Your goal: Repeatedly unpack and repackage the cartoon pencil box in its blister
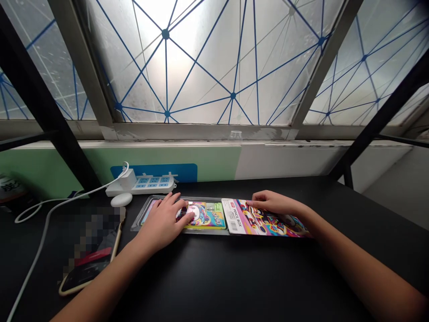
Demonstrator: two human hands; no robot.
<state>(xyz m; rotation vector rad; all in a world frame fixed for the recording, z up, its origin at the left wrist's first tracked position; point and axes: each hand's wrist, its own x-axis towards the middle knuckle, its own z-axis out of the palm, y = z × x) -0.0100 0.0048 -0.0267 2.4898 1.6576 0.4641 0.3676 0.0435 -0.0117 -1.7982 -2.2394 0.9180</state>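
A clear plastic tray [144, 212] lies on the black table with colourful stationery in it. Among its contents is a bright printed pack [211, 217] with a cartoon face. My left hand [164, 221] rests palm down over the left part of the tray, fingers spread and touching the things inside. A colourful printed card [237, 219] marked "PENCIL BOX" covers the tray's right part. My right hand [276, 202] holds this card at its far edge, the thumb on the print and the other fingers partly hidden.
A white power strip [156, 183] with a plugged-in adapter stands by the wall at the back left. Its white cable [48, 223] runs down the left side. A round white object [121, 200] and a phone in a case [85, 273] lie left of my left arm. Black frame bars [50, 98] rise at both sides.
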